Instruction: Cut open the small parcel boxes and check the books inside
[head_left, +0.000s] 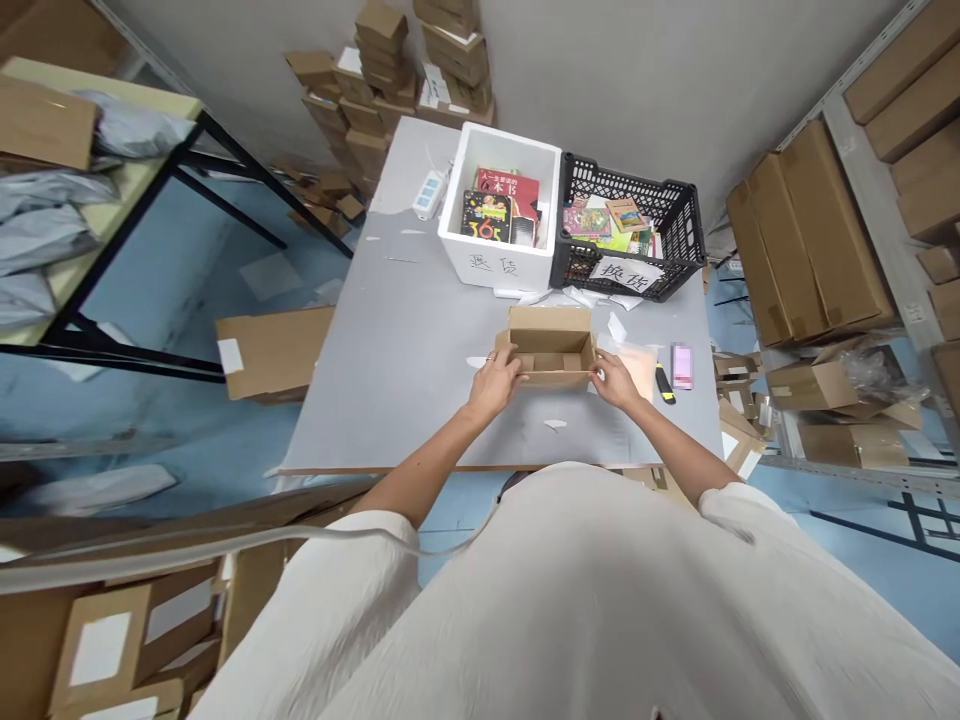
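Observation:
A small cardboard box (pixel 551 318) stands on the grey table in front of me, its lid flap raised at the back and its inside showing. My left hand (pixel 496 383) grips the box's front left corner, fingers over the edge. At the front right corner my right hand (pixel 613 380) holds the side wall between thumb and fingers. Just right of that hand lie a pale sheet (pixel 639 368), a black and yellow box cutter (pixel 664 384) and a phone (pixel 682 367) with a pink screen.
Behind the box stand a white foam bin (pixel 497 262) and a black plastic crate (pixel 679 240), both holding books. A power strip (pixel 430 194) lies on the table (pixel 375 330) at the back left. Cardboard boxes (pixel 814 240) fill the shelf at right; a cable (pixel 225 545) crosses low on the left.

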